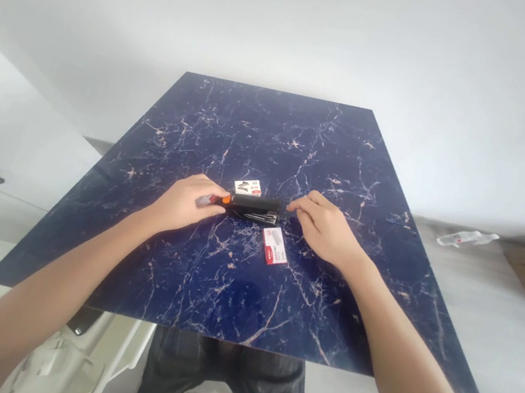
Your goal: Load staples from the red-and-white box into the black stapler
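The long black stapler lay crosswise, its orange-marked end clamped between thumb and fingers of the left hand. The fingers of the right hand were bunched just beside its opposite end; whether they pinched anything could not be told. Beneath spread a glossy, dark-blue, pale-veined surface, with a small white box behind the stapler and a flat red-and-white box in front.

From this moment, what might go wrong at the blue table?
The left hand holds the black item only at its left end, so it might slip. The far box sits right behind the item and could get pushed. The near box lies close to the right hand, which might brush it.
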`<state>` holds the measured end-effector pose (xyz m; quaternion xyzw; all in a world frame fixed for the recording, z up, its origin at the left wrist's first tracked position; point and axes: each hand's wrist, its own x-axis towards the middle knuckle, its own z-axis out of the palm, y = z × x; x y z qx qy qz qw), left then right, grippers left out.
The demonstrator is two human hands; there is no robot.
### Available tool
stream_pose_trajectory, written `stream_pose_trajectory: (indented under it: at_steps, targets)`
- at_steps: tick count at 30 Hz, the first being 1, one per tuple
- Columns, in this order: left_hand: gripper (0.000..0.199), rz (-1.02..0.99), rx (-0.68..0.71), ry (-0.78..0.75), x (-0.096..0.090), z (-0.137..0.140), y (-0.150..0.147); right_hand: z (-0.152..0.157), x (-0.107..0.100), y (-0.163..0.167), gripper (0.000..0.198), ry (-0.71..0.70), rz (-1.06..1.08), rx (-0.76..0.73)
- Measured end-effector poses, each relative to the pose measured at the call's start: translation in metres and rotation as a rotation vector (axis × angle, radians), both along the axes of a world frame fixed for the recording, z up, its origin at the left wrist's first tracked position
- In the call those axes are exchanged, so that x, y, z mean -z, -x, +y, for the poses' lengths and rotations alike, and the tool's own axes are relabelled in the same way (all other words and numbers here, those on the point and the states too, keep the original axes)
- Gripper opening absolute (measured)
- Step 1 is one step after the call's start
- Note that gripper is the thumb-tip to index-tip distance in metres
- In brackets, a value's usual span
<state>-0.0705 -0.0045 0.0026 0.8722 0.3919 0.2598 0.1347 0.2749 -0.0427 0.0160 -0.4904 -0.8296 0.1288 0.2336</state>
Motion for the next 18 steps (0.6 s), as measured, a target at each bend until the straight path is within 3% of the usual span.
stream_pose_trajectory:
  at_steps: [6, 9, 12, 15, 18]
  targets:
    - [0.03, 0.008, -0.015, 0.02, 0.002, 0.001, 0.001, 0.002, 0.012, 0.02, 0.019, 0.051, 0.011, 0.004]
    - [0.03, 0.011, -0.018, 0.03, -0.001, 0.0, 0.0, 0.007, 0.003, 0.0, 0.019, 0.056, -0.052, -0.047]
    - [0.029, 0.016, -0.017, 0.043, -0.003, -0.001, -0.001, 0.012, -0.008, -0.038, 0.022, 0.168, -0.121, -0.034]
    - [0.028, 0.024, -0.019, 0.051, -0.004, -0.001, -0.001, 0.016, -0.012, -0.066, 0.029, 0.204, -0.059, 0.105]
    - [0.029, 0.03, -0.021, 0.059, -0.002, 0.0, 0.0, 0.017, -0.008, -0.07, 0.037, 0.243, 0.061, 0.224]
